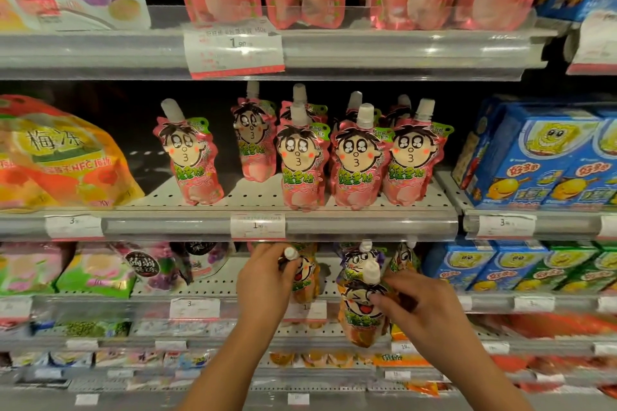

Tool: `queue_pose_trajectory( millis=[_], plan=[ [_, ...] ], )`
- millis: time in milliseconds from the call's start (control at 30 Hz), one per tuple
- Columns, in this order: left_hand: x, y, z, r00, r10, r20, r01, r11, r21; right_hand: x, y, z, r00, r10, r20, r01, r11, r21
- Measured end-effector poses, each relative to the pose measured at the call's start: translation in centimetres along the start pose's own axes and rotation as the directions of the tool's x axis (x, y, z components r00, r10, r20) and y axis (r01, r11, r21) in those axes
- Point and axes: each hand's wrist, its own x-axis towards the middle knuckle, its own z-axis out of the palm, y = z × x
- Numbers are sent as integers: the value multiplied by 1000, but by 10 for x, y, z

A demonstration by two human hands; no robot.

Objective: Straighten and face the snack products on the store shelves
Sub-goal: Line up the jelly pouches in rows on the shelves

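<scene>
Orange jelly pouches (pixel 362 314) on the third shelf down were in both hands: the right hand (pixel 424 307) pinched the front pouch just below its white cap, holding it upright out past the shelf lip (pixel 150 305), while the left hand (pixel 267 277) curled round the capped neck of a second orange pouch (pixel 305 277) just to its left. One shelf above, pink peach pouches (pixel 300 163) stood upright in loose rows, faces forward. Blue snack boxes (pixel 547 160) sat to the right.
</scene>
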Motion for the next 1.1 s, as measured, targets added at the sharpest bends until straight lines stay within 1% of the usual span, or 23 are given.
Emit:
queue_pose_trajectory(
  millis=[67, 133, 267, 400, 567, 700, 800, 900, 1033, 1100],
  plan=[
    [5, -2, 10, 1000, -13, -16, 13, 1000, 10, -2, 1, -1, 1000, 15, 1, -15, 1000, 25],
    [7, -6, 20, 1000, -5, -10, 5, 998, 60, -4, 4, -2, 999, 38, 4, -38, 998, 53],
    [8, -7, 33, 999, -31, -25, 33, 997, 74, -10, 9, -2, 999, 50, -13, -49, 998, 42],
    [7, -5, 38, 999, 32, -11, -31, 994, 103, -12, 10, -4, 997, 65, -31, -64, 998, 19],
    [-1, -23, 36, 996, 51, 70, -55, 997, 54, -12, 8, -5, 997, 79, -22, -78, 997, 18],
    [-10, -40, 33, 997, 60, 47, -60, 998, 1, -12, 7, -2, 997, 77, -16, -77, 997, -4],
    [-11, -55, 27, 1000, -26, 9, 26, 999, -40, -11, 4, 1, 998, 67, -8, -67, 998, 3],
    [-2, -67, 18, 991, -133, -23, 134, 991, 0, -6, -3, 2, 998, 54, 21, -54, 998, -29],
    [21, -77, 9, 967, -254, 1, 254, 967, 17, 1, -14, 2, 998, 47, 33, -46, 998, -37],
    [32, -78, 7, 958, -286, 30, 285, 958, 31, 4, -20, 2, 999, 42, 33, -41, 999, -34]
  ],
)
